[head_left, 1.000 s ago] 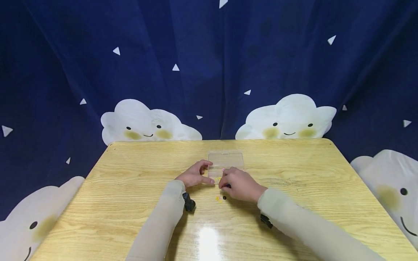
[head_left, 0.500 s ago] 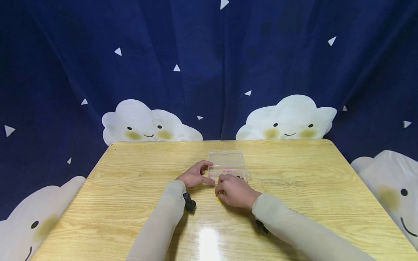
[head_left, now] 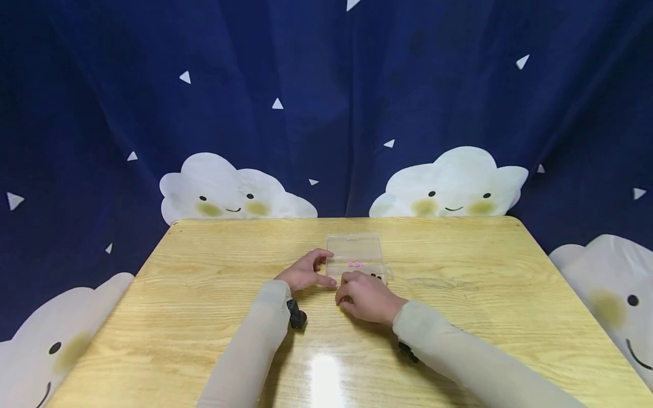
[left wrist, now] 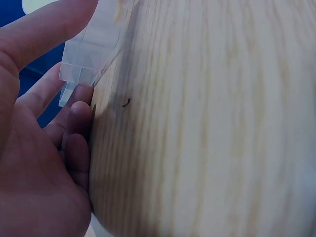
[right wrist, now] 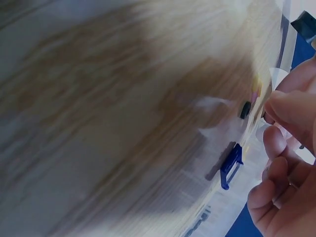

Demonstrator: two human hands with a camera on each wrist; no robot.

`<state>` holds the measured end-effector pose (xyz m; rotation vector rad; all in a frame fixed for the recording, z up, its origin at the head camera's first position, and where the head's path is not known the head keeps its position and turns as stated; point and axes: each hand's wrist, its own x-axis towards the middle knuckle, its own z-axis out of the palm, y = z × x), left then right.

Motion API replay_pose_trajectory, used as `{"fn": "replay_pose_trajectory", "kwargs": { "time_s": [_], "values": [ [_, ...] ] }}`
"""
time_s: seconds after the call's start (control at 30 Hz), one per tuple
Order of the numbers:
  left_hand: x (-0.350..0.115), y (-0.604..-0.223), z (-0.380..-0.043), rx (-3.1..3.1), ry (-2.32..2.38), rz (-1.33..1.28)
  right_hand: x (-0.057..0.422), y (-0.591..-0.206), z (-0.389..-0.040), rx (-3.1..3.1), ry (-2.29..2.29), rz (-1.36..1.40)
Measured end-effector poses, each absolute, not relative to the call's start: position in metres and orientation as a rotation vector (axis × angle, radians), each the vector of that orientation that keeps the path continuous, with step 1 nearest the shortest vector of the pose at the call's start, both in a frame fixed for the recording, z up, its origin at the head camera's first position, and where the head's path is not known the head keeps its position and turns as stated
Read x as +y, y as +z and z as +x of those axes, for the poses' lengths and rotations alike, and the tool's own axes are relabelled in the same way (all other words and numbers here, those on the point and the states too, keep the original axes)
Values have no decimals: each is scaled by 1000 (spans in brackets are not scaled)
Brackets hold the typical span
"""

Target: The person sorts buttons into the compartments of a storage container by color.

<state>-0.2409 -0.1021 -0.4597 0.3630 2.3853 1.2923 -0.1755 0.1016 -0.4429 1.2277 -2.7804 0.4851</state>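
A clear plastic compartment box [head_left: 355,247] lies on the table with its lid tipped back. My left hand [head_left: 306,272] grips its left end, thumb at the front corner and fingers behind. Small pink rings [head_left: 357,264] sit in one compartment, and black pieces [head_left: 376,276] in the front one. Just in front of the box, my right hand [head_left: 369,298] reaches down to the tabletop, thumb and forefinger close together beside a yellow piece [right wrist: 257,85] and a black piece [right wrist: 245,109]. Whether the fingertips pinch anything is hidden.
The wooden table [head_left: 214,255] stretches away to both sides. A slotted blue piece [right wrist: 231,165] shows near the box edge in the right wrist view. A dark curtain [head_left: 326,113] hangs behind the table.
My right hand has come from over the box down to the small pieces in front of it, uncovering the pink rings and black pieces. The left hand has stayed at the box.
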Motion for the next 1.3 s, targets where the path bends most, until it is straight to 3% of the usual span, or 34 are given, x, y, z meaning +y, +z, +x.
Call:
{"fn": "replay_pose_trajectory", "kwargs": {
  "time_s": [1.3],
  "values": [
    [-100,-459,-240,2408,1302,399,98,-450,-174,-2786,467,1196]
  ]
}}
